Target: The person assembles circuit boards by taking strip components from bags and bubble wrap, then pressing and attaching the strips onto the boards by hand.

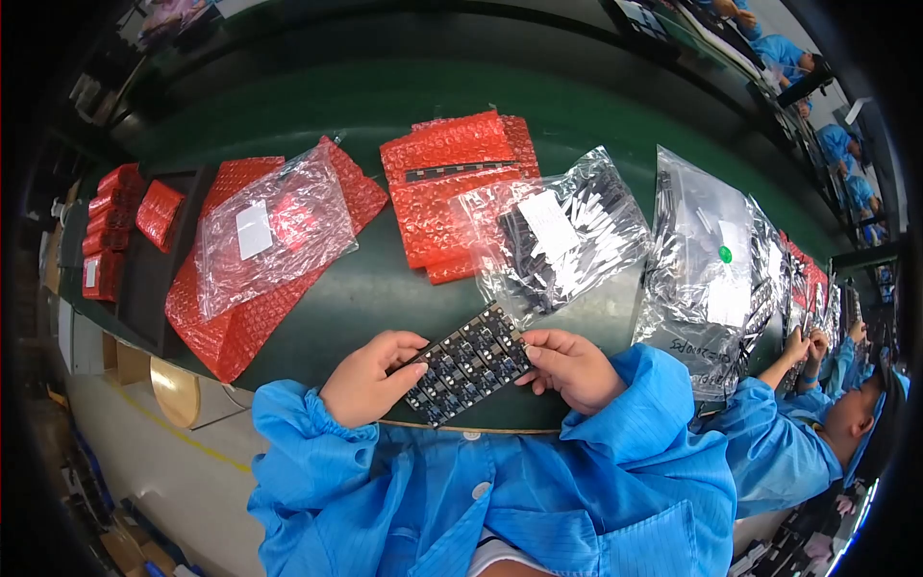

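Observation:
A black circuit board panel (467, 365), covered with rows of small components, is held tilted over the near edge of the green table. My left hand (377, 377) grips its left end, thumb on top and fingers beneath. Its right end is pinched between the thumb and fingers of my right hand (575, 369). Just beyond the board lies a clear plastic bag (567, 231) of black and white small parts with a white label. Red bubble wrap (444, 216) sits farther back, with the edge of another dark board (460, 171) showing between its layers.
At the left, a clear labelled bag (279, 231) rests on red bubble wrap (231, 337), beside a black tray (159, 264) and small red bubble-wrapped bundles (113, 216). Another clear bag (697, 269) with a green dot lies right. A co-worker in blue (788, 442) sits close on the right.

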Demonstrator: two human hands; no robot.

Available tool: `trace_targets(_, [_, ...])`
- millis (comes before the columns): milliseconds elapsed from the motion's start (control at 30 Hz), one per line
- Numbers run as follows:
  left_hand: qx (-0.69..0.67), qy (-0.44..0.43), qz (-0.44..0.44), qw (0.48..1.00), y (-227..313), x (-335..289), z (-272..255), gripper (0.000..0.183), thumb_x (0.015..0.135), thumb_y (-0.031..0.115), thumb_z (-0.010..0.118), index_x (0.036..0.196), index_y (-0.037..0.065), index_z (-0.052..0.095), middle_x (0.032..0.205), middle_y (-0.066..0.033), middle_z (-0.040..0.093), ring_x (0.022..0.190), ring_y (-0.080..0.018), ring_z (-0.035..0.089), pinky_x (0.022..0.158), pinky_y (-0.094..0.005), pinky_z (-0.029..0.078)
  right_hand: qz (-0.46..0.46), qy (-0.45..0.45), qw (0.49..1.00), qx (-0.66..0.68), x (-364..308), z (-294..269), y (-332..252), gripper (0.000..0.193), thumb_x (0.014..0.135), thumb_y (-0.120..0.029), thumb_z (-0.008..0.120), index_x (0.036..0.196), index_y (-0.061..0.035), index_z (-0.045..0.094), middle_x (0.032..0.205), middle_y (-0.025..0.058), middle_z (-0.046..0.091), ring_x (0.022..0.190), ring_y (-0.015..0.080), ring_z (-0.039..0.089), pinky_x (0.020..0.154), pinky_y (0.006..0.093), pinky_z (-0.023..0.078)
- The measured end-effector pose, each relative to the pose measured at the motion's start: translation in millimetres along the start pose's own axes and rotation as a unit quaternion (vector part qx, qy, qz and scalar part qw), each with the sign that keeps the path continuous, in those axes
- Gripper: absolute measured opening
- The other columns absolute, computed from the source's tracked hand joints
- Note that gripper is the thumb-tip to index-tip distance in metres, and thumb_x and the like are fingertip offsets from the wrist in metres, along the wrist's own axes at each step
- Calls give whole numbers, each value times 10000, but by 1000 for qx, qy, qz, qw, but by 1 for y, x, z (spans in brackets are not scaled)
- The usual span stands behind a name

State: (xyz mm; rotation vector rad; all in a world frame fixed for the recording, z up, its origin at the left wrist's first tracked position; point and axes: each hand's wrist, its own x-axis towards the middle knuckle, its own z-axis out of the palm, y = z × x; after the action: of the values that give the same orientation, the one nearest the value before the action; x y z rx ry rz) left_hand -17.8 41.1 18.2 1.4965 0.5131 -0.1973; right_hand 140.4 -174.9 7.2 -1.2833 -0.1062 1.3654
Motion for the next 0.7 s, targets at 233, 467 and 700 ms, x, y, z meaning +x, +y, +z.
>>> trace_targets(233, [5, -3, -7, 1000, -9, 0, -3, 299, 836, 66, 545, 1109, -17, 457, 894, -79, 577, 819, -108, 548, 704, -244, 448, -12, 7, 1000, 3, 3, 0, -1, 294, 883, -149, 487, 1137, -1, 496, 946, 36, 589, 735, 93, 576, 596, 183, 424])
trace_targets(467, [-40, -4, -29, 999, -7, -2, -1, 319, 840, 48, 536, 1135, -19, 435, 891, -77, 579, 813, -101, 549, 699, -225, 444, -28, 1, 1000, 3, 6, 6, -7, 280, 881, -137, 482, 1123, 2, 509, 907, 27, 589, 704, 72, 547, 592, 180, 416])
trace_targets(700, [-54, 3, -53, 997, -3, -6, 4, 314, 842, 53, 535, 1131, -33, 446, 884, -76, 591, 793, -106, 560, 691, -225, 453, -47, 12, 999, 25, 11, 5, -6, 287, 875, -133, 489, 1128, 1, 494, 861, 25, 570, 712, 80, 543, 606, 186, 415])
